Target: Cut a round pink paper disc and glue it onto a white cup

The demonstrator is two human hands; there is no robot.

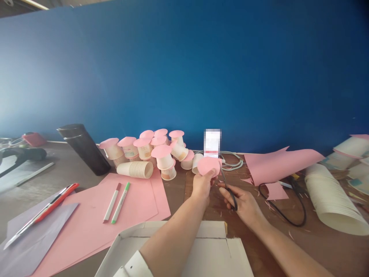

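My left hand (203,185) pinches a round piece of pink paper (208,164) by its lower edge, holding it above the table. In my right hand (241,202) is a pair of scissors (231,196) with black handles, my fingers through the loops. Their blades point up and meet the paper's right edge; how far they are parted is hard to make out. Behind the paper stands a phone (212,142) with a blurred screen. A white paper cup (197,163) lies just left of the paper, partly covered by it.
Paper cups topped with pink discs (162,152) crowd the back left, beside a black bottle (86,148). Pink sheets (86,215), two markers (120,203) and a red utility knife (43,213) lie left. A cup stack (331,200), pink scrap (282,165) and black cable (288,220) are right.
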